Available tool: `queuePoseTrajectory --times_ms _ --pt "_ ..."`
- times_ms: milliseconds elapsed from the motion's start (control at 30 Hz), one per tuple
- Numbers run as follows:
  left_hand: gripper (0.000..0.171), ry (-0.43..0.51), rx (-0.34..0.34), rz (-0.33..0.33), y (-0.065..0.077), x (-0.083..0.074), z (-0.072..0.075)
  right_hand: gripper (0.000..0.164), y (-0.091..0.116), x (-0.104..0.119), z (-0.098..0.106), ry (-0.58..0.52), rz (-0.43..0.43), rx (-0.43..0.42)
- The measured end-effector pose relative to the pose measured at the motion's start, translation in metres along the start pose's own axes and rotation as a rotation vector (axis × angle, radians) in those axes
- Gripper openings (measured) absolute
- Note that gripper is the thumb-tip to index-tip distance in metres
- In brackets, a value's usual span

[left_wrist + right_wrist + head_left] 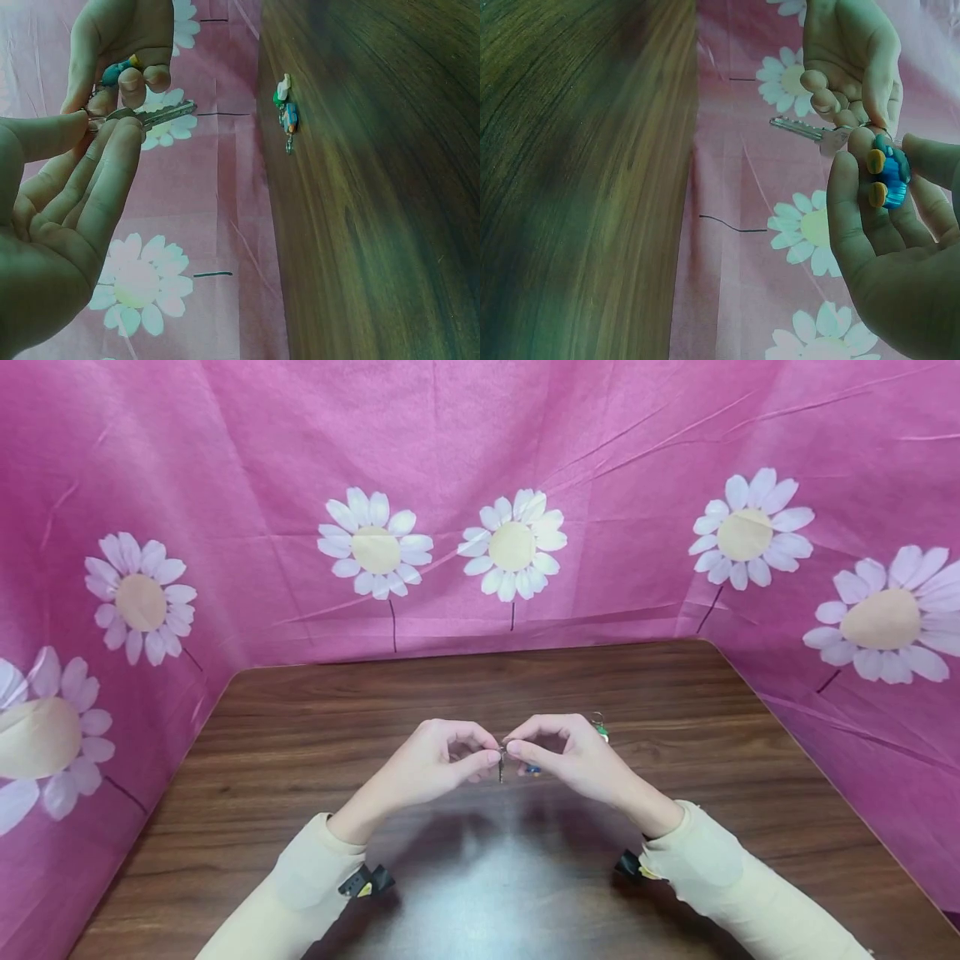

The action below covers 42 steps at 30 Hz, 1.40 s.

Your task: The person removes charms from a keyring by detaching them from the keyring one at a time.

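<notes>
Above the table, both hands meet fingertip to fingertip at a small metal key (501,767) and its ring. The left hand (435,764) pinches the key's head between thumb and fingers; in the left wrist view the toothed blade (169,114) sticks out past the fingertips. The right hand (576,756) pinches the ring side with thumb and forefinger. A keychain figurine (892,180), blue and teal with yellow-orange feet, hangs from a short chain against the right hand's fingers. The ring itself is mostly hidden by the fingertips.
Beyond the right hand, on the dark wood-grain table (300,710), lie other keychain figurines: a green and white one (281,90) and a blue and orange one (291,117), with a chain and clasp. A pink flowered cloth (450,443) hangs around the table's back and sides.
</notes>
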<state>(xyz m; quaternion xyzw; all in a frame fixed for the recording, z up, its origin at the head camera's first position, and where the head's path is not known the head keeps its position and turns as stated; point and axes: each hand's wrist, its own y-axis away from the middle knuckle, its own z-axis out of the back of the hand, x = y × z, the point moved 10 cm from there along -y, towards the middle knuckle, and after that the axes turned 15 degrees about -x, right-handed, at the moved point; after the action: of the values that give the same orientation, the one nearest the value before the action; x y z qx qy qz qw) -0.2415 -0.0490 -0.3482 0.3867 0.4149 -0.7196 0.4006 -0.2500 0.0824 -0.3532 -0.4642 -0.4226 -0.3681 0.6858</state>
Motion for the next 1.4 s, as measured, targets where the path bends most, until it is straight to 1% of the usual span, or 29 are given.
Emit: queuePoseTrajectory --times_ms 100,200,333,467,567,767,900,1000,1100,1200,1267,1400 --pt "0.007 0.050 -0.001 0.021 -0.001 0.001 0.000 0.010 0.000 -0.001 0.000 -0.001 0.005 -0.009" --pt "0.009 0.095 -0.014 0.037 -0.002 0.002 0.000 0.010 0.000 0.000 0.000 -0.016 0.031 -0.011" --pt "0.011 0.132 -0.044 0.041 -0.003 0.001 0.002 0.009 -0.001 0.004 0.002 -0.040 0.075 -0.019" --pt "0.012 0.156 -0.062 0.045 -0.004 -0.001 0.003 0.009 -0.002 0.007 0.003 -0.058 0.088 -0.022" --pt "0.011 0.170 -0.067 0.043 -0.004 -0.002 0.003 0.009 -0.002 0.007 0.004 -0.057 0.079 -0.026" --pt "0.010 0.183 -0.069 0.023 -0.003 -0.007 0.003 0.006 -0.003 0.000 0.007 -0.009 0.044 -0.048" --pt "0.010 0.197 -0.065 0.016 -0.003 -0.008 0.002 0.005 -0.003 -0.005 0.005 0.012 0.001 -0.032" --pt "0.012 0.198 -0.070 0.029 -0.003 -0.004 0.003 0.006 -0.003 -0.008 0.003 0.018 -0.027 -0.021" --pt "0.012 0.155 -0.086 0.056 -0.003 0.002 0.004 0.007 -0.003 -0.007 0.002 0.001 -0.034 -0.023" --pt "0.013 0.067 -0.102 0.055 -0.004 0.007 0.006 0.006 -0.003 -0.003 0.000 -0.020 -0.020 -0.022" --pt "0.014 -0.001 -0.106 0.024 -0.005 0.008 0.007 0.006 -0.003 -0.001 -0.002 -0.030 -0.008 -0.013" --pt "0.011 -0.138 -0.117 -0.073 -0.006 0.004 0.009 0.004 -0.003 0.001 -0.006 -0.023 0.011 0.004"
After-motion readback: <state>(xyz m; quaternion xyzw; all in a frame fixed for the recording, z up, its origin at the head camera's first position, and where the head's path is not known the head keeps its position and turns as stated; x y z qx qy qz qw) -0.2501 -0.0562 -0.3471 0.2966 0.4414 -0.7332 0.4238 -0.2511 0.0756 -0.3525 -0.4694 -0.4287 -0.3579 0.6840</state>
